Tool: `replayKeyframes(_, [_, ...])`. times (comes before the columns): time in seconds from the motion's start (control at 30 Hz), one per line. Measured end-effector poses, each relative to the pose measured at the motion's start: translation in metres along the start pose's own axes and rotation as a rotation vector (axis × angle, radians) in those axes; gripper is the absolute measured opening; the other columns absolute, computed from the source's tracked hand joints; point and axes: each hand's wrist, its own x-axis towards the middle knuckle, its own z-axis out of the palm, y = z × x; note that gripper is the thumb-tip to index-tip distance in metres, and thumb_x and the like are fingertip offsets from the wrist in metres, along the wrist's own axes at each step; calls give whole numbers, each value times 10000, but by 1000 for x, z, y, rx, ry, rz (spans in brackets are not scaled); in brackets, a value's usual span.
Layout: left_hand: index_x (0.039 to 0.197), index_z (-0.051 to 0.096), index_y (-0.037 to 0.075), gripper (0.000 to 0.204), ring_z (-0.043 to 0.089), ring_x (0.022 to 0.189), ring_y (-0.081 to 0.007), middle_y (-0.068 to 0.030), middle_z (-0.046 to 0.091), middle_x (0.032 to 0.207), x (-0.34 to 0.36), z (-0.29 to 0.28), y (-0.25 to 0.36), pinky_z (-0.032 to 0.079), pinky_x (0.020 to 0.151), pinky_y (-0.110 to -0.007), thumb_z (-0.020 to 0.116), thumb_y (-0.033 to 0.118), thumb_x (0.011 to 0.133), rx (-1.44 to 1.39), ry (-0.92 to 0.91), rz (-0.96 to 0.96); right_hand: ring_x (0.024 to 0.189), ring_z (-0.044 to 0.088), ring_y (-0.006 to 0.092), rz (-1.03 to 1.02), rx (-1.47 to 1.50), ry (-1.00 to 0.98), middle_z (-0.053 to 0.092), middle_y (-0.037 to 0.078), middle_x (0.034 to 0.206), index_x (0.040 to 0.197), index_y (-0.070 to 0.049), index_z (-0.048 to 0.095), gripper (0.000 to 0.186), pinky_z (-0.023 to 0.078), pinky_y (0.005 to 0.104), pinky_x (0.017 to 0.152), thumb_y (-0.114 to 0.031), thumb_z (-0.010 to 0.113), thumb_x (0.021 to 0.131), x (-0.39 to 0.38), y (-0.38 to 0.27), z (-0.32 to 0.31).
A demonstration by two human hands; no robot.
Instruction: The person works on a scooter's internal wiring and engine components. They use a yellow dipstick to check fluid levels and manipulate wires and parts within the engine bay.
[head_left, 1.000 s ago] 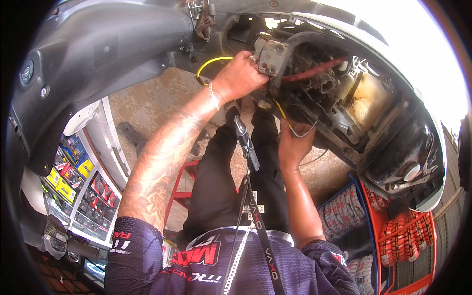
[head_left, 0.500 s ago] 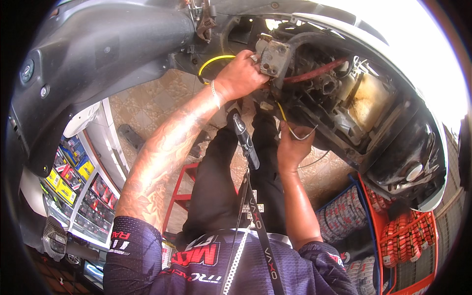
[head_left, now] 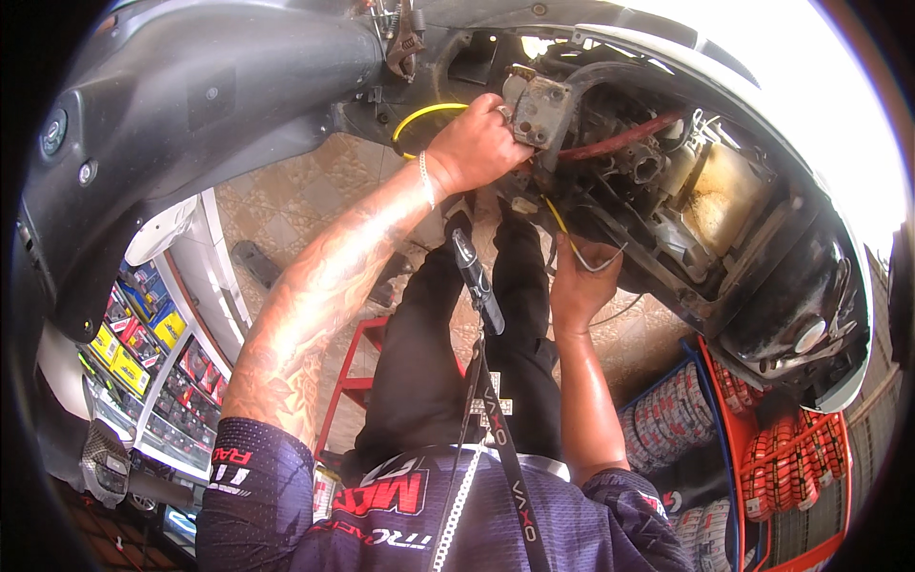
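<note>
My left hand point(head_left: 479, 145) is closed at the grey metal bracket point(head_left: 541, 112) under the motor scooter's body. Its fingertips are hidden behind the bracket, so what they grip does not show. A yellow cable point(head_left: 419, 116) loops out to the left of this hand. Below the bracket, a thin yellow cable with a whitish end point(head_left: 560, 217) runs down to my right hand point(head_left: 583, 291). Thumb and fingers there are pinched on it, and its bent tip sticks out to the right. Whether both yellow stretches are one cable is hidden.
The opened scooter body holds a red hose point(head_left: 624, 136) and a stained whitish tank point(head_left: 721, 195). An adjustable wrench point(head_left: 405, 48) hangs at the top. Tyres point(head_left: 791, 458) fill a rack at lower right; a red stand point(head_left: 355, 381) is beside my leg. Boxed goods point(head_left: 143, 343) line shelves at left.
The whole view has shifted slightly, so everything appears a little further right. Both hands keep their places and their hold.
</note>
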Motion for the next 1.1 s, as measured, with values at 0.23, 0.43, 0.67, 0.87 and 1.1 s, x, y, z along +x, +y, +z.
replayKeyframes(0.23, [958, 735, 269, 141, 682, 928, -168, 33, 714, 912, 1, 7, 0, 423, 1011, -404, 650, 340, 871, -21, 80, -39, 691, 576, 105, 15, 110, -1, 735, 89, 859, 924, -42, 500, 389, 504, 267, 668, -198, 853, 872, -2, 5, 4])
replayKeyframes(0.43, [1019, 748, 256, 280, 676, 929, -185, 32, 710, 968, 1, 13, -1, 415, 1018, -406, 712, 449, 819, -20, 140, -41, 698, 570, 91, 87, 179, 0, 732, 92, 864, 927, -42, 499, 383, 504, 260, 669, -178, 853, 871, -6, 5, 7])
replayKeyframes(0.67, [957, 744, 246, 234, 673, 975, -187, 21, 717, 981, 0, 12, 0, 413, 1018, -408, 708, 434, 823, -11, 178, -41, 708, 595, 85, 81, 179, 7, 736, 106, 891, 927, -50, 471, 399, 506, 242, 664, -177, 847, 882, -11, 7, 9])
replayKeyframes(0.87, [867, 741, 235, 209, 675, 964, -200, 1, 720, 929, -4, 17, 2, 411, 1013, -411, 700, 437, 834, 30, 145, -54, 753, 631, 93, 74, 224, 27, 734, 124, 902, 939, -55, 452, 407, 514, 232, 675, -147, 845, 882, -13, 11, 14])
replayKeyframes(1.1, [830, 744, 239, 243, 666, 1001, -200, -12, 723, 943, -4, 18, -3, 410, 999, -416, 701, 478, 830, -50, 176, -46, 765, 628, 98, 64, 228, 32, 735, 122, 900, 942, -55, 456, 402, 518, 234, 705, -138, 844, 880, -8, 13, 12])
